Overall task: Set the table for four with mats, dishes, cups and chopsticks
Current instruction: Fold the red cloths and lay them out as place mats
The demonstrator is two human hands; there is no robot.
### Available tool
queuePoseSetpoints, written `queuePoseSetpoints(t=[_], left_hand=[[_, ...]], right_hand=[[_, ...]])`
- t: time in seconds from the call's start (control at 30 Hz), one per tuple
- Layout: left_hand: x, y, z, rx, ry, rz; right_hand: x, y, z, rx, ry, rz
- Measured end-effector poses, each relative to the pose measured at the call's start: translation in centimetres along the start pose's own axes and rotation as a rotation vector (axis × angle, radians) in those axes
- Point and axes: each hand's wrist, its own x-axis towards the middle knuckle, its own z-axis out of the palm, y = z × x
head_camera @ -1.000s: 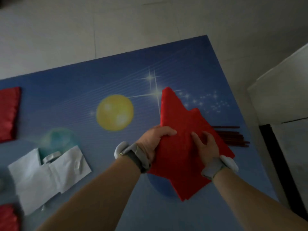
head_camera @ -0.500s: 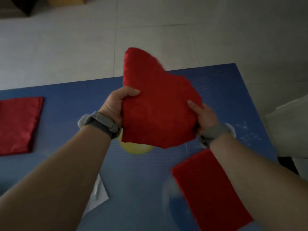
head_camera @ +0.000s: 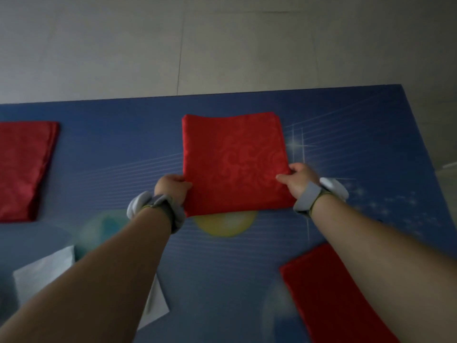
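At the far left a red mat (head_camera: 24,169) lies flat on the blue surface (head_camera: 111,149), partly cut off by the frame edge. Nearer the person, some white paper (head_camera: 42,273) shows beside and under the left forearm.

The left hand (head_camera: 173,188) pinches the near-left edge of the middle mat (head_camera: 235,162), fingers curled on the cloth. This folded red mat lies along the far side of the surface, its near edge covering part of a printed yellow ball (head_camera: 225,224). The right hand (head_camera: 298,178) pinches the near-right corner, thumb on top.

At the lower right a third red mat (head_camera: 329,298) lies askew, partly under the right forearm.

The mat looks almost placed. The main risk, as I judge it, is skewing: if one hand lets go first or drags while pulling away, the soft folded cloth could twist, bunch or spring open along its layers. The right forearm, passing low over the third mat, could also nudge it further out of line. No dishes, cups or chopsticks are in view, so most of the setting remains to do.
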Motion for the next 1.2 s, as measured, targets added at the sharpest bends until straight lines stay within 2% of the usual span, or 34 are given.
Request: queuePoseSetpoints(t=[0.13,0.33,0.53,0.6,0.77,0.87,1.03,1.2], left_hand=[[0.3,1.7,0.6,-0.019,0.030,0.059],[-0.1,2.9,1.3,0.121,0.092,0.101],[-5.5,0.9,3.1,0.195,0.300,0.106],[-7.8,-0.6,4.9,0.166,0.238,0.116],[-14.6,-5.8,10.5,0.237,-0.120,0.018],[-17.9,-8.7,13.5,0.253,-0.184,-0.057],[-22.9,-12.9,17.3,0.133,-0.285,-0.202],[-23.6,-14.1,19.4,-0.009,-0.333,-0.228]], right_hand=[[0.9,-0.3,0.1,0.052,0.083,-0.014],[1.4,-0.5,-0.1,0.027,0.098,-0.014],[-2.3,1.4,-1.5,-0.005,0.227,-0.055],[-4.0,2.5,-1.7,0.034,0.277,-0.066],[-10.6,8.1,-2.7,0.186,0.434,0.009],[-14.7,12.5,-3.2,0.242,0.515,0.139],[-19.8,19.8,-3.9,0.260,0.474,0.321],[-20.9,21.7,-3.3,0.269,0.346,0.347]])
